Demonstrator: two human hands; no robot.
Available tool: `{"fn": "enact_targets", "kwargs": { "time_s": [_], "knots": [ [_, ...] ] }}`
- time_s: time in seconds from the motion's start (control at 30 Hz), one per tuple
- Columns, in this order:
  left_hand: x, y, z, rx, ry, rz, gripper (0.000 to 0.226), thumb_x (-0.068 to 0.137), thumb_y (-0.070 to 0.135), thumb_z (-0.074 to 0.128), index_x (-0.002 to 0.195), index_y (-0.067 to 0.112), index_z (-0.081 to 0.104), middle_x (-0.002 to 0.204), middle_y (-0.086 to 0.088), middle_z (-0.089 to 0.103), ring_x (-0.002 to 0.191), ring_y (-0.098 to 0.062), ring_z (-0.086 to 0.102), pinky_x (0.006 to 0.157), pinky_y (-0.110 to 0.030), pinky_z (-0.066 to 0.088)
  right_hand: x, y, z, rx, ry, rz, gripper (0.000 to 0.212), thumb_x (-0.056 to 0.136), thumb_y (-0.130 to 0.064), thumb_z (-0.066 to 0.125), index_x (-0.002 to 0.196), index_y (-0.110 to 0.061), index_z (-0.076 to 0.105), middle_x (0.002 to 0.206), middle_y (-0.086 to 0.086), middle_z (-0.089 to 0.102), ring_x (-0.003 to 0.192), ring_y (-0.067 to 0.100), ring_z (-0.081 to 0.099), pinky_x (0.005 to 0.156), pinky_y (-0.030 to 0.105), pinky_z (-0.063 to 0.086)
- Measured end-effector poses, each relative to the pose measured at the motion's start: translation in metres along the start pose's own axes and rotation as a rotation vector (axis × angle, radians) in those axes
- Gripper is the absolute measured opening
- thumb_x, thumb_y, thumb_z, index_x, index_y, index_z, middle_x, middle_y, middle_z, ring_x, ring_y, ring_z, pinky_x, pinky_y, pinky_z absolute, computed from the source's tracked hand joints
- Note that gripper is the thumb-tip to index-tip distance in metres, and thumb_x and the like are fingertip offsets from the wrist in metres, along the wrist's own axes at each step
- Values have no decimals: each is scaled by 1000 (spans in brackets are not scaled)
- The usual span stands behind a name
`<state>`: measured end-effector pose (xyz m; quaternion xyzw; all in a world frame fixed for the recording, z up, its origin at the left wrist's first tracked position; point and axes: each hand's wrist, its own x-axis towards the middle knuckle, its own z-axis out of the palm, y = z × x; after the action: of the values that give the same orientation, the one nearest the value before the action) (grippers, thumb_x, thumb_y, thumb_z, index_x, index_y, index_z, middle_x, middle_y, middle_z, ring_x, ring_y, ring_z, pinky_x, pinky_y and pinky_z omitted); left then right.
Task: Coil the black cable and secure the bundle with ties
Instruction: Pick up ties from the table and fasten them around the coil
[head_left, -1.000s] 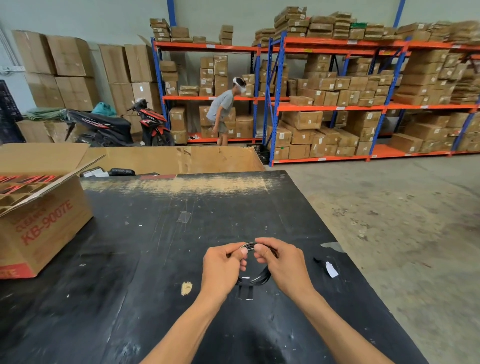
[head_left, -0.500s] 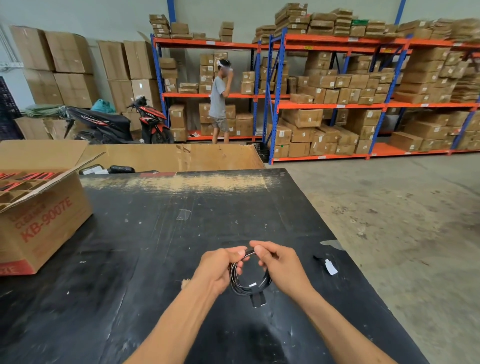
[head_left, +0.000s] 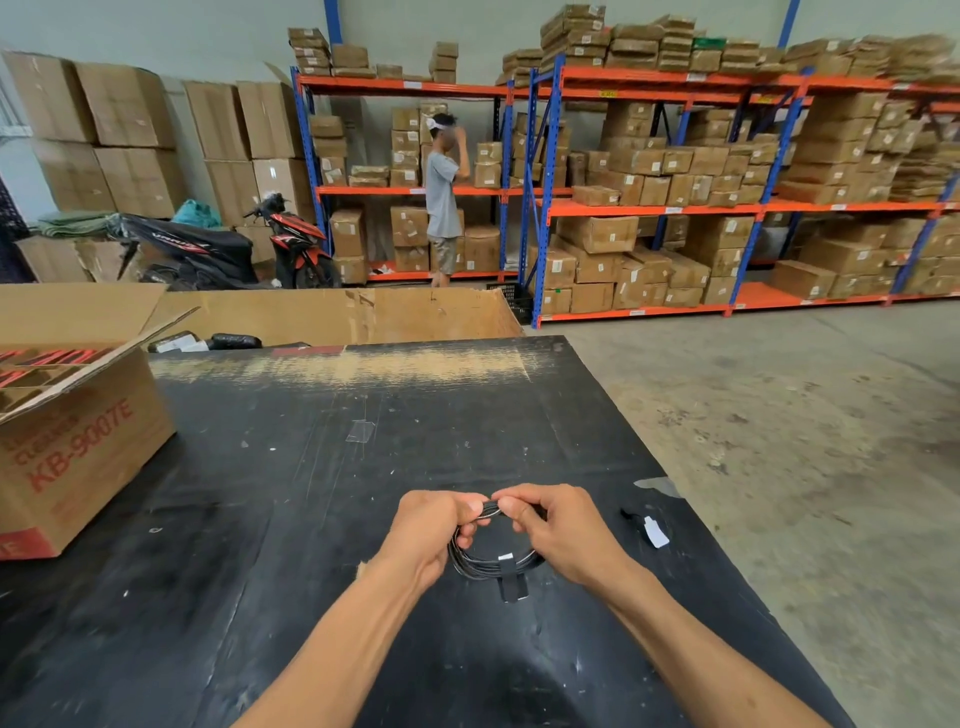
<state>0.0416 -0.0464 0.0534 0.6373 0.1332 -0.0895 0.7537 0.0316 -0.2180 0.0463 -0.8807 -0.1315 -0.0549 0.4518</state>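
A black cable (head_left: 480, 564) is wound into a small round coil, held just above the black table (head_left: 291, 493). My left hand (head_left: 434, 530) grips the coil's upper left side. My right hand (head_left: 553, 525) pinches its top, fingers touching the left hand's fingertips. A black tie with a white tag (head_left: 511, 577) wraps the coil's lower edge and hangs down. Another black tie with a white tag (head_left: 647, 527) lies on the table to the right of my right hand.
An open cardboard box (head_left: 78, 441) marked KB-9007E stands at the table's left. A large open carton (head_left: 332, 317) sits behind the far edge. A person (head_left: 442, 197) stands by the orange and blue racks. The table's right edge drops to concrete floor (head_left: 805, 441).
The coil has been lifted and tilted so its ring and hanging tie show. My hands stay together at its top. The person by the racks straightened up.
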Motion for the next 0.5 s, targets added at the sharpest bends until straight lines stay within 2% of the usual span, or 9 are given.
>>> {"fn": "enact_targets", "kwargs": {
  "time_s": [0.07, 0.17, 0.27, 0.33, 0.43, 0.5],
  "knots": [
    [0, -2, 2, 15, 35, 76, 16, 84, -12, 56, 81, -8, 71, 61, -15, 63, 49, -16, 45, 48, -26, 36, -1, 1, 0, 59, 12, 7, 18, 95, -34, 67, 110, -36, 78, 74, 0, 75, 57, 7, 58, 66, 28, 49],
    [-3, -4, 4, 21, 41, 109, 12, 85, -10, 59, 81, -4, 69, 47, -4, 60, 47, -14, 46, 47, -25, 38, -5, 9, -2, 30, 23, -32, 22, 91, -35, 73, 112, -35, 78, 64, 0, 71, 58, 1, 60, 70, 18, 46],
    [-3, -9, 7, -25, -13, 87, 8, 86, -7, 62, 84, -4, 68, 62, -13, 67, 50, -15, 51, 49, -25, 43, -5, 18, 2, -129, 146, -138, 17, 92, -27, 73, 107, -27, 81, 59, -14, 58, 64, -5, 59, 70, 6, 39],
    [-2, -13, 11, -30, -56, 91, 9, 90, -1, 61, 87, -2, 70, 74, -17, 69, 56, -17, 55, 54, -26, 48, -6, 24, 8, -176, 274, -200, 12, 91, -19, 74, 100, -22, 81, 63, -16, 54, 65, -9, 56, 67, 2, 37],
    [-3, -20, 19, -35, -69, 88, 16, 96, 9, 57, 95, 4, 73, 78, -11, 71, 60, -14, 56, 59, -28, 52, -8, 30, 15, -180, 403, -204, 10, 91, -13, 74, 92, -22, 80, 63, -7, 60, 61, 4, 55, 62, 10, 40],
    [-3, -24, 26, -50, -16, 98, 17, 96, 8, 56, 97, 6, 73, 79, -10, 70, 58, -12, 53, 58, -26, 50, -7, 32, 18, -198, 444, -186, 11, 90, -12, 73, 91, -21, 79, 62, -7, 59, 58, 10, 52, 60, 12, 39]
  ]
}}
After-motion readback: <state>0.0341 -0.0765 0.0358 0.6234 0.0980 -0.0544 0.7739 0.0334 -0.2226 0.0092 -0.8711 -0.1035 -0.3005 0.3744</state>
